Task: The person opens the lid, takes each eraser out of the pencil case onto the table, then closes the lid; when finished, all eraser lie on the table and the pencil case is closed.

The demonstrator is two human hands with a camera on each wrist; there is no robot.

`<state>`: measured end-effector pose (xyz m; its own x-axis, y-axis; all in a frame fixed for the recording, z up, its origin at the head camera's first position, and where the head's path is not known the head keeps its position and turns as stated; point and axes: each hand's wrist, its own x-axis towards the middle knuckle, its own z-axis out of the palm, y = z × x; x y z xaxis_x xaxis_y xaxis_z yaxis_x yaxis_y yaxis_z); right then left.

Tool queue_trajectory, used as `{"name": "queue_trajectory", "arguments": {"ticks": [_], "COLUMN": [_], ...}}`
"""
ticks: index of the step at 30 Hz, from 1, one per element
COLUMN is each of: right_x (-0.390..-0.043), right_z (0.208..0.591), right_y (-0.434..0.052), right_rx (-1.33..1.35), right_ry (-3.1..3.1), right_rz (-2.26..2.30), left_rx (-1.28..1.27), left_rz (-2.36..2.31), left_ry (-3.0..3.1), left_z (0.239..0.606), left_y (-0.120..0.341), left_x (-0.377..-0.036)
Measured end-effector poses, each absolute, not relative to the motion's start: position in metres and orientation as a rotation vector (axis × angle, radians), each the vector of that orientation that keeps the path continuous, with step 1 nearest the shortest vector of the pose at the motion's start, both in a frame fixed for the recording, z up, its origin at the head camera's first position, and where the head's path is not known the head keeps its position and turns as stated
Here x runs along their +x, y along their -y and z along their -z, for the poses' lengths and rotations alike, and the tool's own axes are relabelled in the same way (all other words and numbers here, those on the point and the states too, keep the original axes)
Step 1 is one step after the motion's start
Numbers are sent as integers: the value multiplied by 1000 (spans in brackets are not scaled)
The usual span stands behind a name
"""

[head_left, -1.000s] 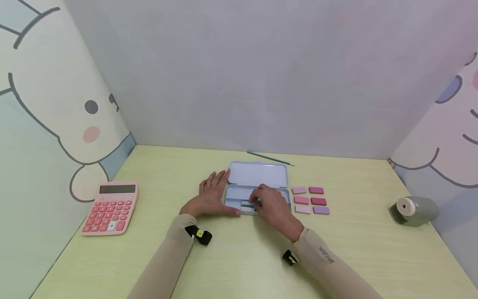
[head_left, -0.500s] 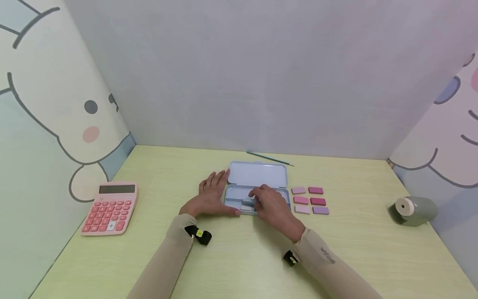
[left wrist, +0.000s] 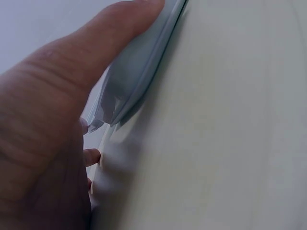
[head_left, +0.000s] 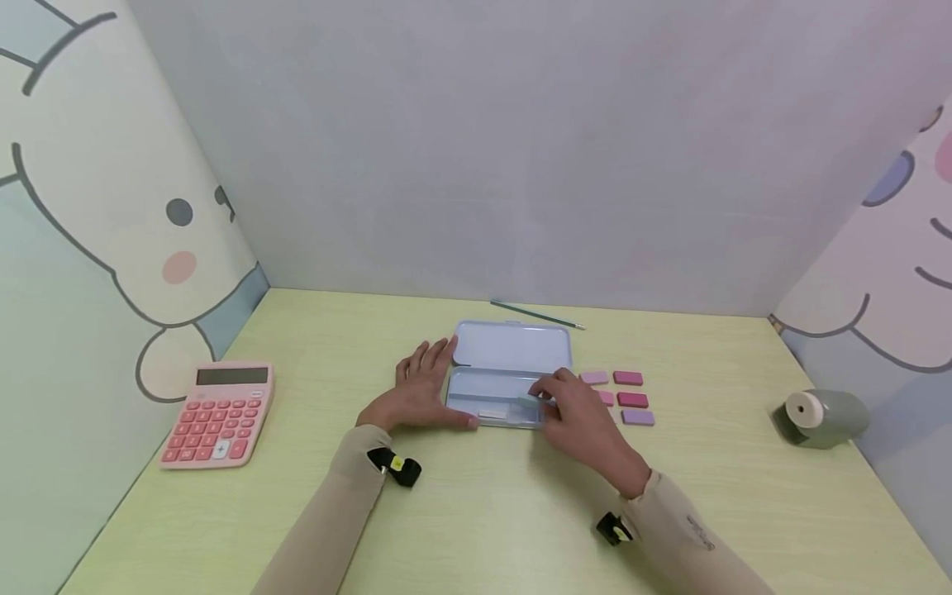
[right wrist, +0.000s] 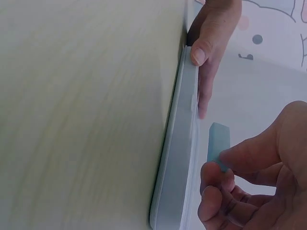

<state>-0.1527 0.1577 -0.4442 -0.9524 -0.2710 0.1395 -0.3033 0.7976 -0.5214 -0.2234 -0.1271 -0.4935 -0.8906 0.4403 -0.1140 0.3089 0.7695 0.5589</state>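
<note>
Eraser lifted over the open case

At frame centre, the right hand [head_left: 576, 413] pinches a teal eraser [right wrist: 218, 141] above the case [head_left: 497, 398]; the left hand [head_left: 416, 395], fingers flat, steadies its left end.

Two hands at the table: the left hand [head_left: 419, 388] and the right hand [head_left: 583, 417]. One open pencil case [head_left: 509, 372], with one teal eraser [head_left: 530, 402] and one white eraser [head_left: 492, 413]. At three o'clock, five pink and purple erasers [head_left: 630, 397] show. One pencil [head_left: 537, 315] at twelve, one calculator [head_left: 219, 413] at nine, one sharpener [head_left: 821, 417] far right.
</note>
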Motion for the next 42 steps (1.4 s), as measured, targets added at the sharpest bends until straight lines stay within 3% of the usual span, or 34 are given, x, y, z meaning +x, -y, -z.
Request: {"name": "queue_trajectory", "arguments": {"ticks": [24,32,42], "right_x": [-126,-127,-126], "right_z": [440,446,449], "right_y": [-244,-256,-258], "right_rx": [492,595,542], "right_ry": [3043,3119,3106], "right_rz": [-822,-817,-777], "left_rx": [569,589,580], "left_rz": [-786,-827,-798], "left_ry": [-2712,-2709,-2706], "left_z": [494,492,488], "left_y": [126,128,127], "left_x": [-224,-222,-221]}}
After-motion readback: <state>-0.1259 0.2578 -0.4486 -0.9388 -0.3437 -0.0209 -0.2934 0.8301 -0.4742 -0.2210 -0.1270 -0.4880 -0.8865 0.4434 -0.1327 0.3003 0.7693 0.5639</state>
